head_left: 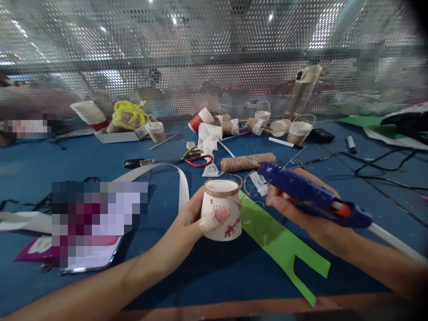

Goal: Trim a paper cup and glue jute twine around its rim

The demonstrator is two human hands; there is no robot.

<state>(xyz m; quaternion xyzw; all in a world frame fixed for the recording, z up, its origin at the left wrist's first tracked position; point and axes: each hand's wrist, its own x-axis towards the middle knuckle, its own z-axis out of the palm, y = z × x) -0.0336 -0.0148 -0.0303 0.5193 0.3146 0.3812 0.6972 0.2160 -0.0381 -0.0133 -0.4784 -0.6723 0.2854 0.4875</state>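
My left hand (197, 218) is wrapped round a white paper cup (222, 207) with a red flower print, held a little above the table. Brown twine (222, 193) circles the cup near its upper end, and a strand trails off behind it. A bandage covers part of my left thumb. In my right hand (290, 209) is a blue glue gun (307, 194), its nozzle pointing left toward the twine roll. A white glue stick (397, 240) sticks out of its rear. The nozzle is apart from the cup.
Beyond the cup lie a twine roll (248, 162), red-handled scissors (199, 160) and several twine-wrapped cups (301, 129). Green paper (277, 240) lies beneath my hands. A phone (100, 254) rests at left; a black cable (384, 162) runs at right. A perforated metal screen (214, 58) stands behind.
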